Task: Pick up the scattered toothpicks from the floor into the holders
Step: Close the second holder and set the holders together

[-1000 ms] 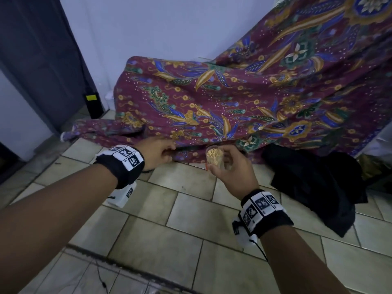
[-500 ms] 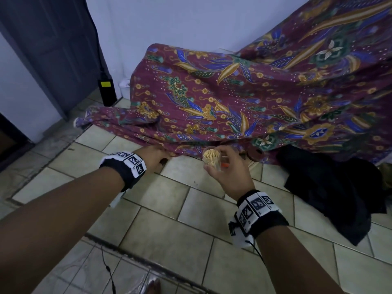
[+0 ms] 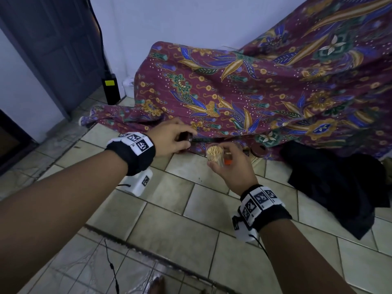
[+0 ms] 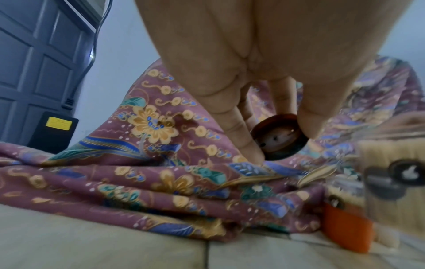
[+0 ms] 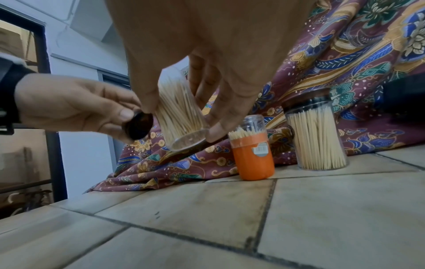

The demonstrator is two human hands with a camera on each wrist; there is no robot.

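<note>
My right hand (image 3: 230, 164) holds a clear toothpick holder (image 3: 215, 155) (image 5: 181, 116) packed with toothpicks, lidless and tilted, a little above the tile floor (image 3: 174, 219). Just left of it my left hand (image 3: 171, 137) pinches a round dark brown lid (image 4: 279, 139) (image 5: 139, 127) with small holes, between thumb and fingers. An orange holder (image 5: 253, 151) with a clear cap stands on the floor behind. A taller clear holder (image 5: 316, 134) with a dark lid stands to its right, also full.
A maroon patterned cloth (image 3: 244, 92) drapes from the right down to the floor behind the holders. A black garment (image 3: 339, 183) lies at right. A dark door (image 3: 53, 45) and a black box with a yellow label (image 3: 111, 89) stand at left.
The camera has swung left and down. My left hand came up off the floor by the cloth with the brown lid pinched in it. The right hand kept the holder in place.
</note>
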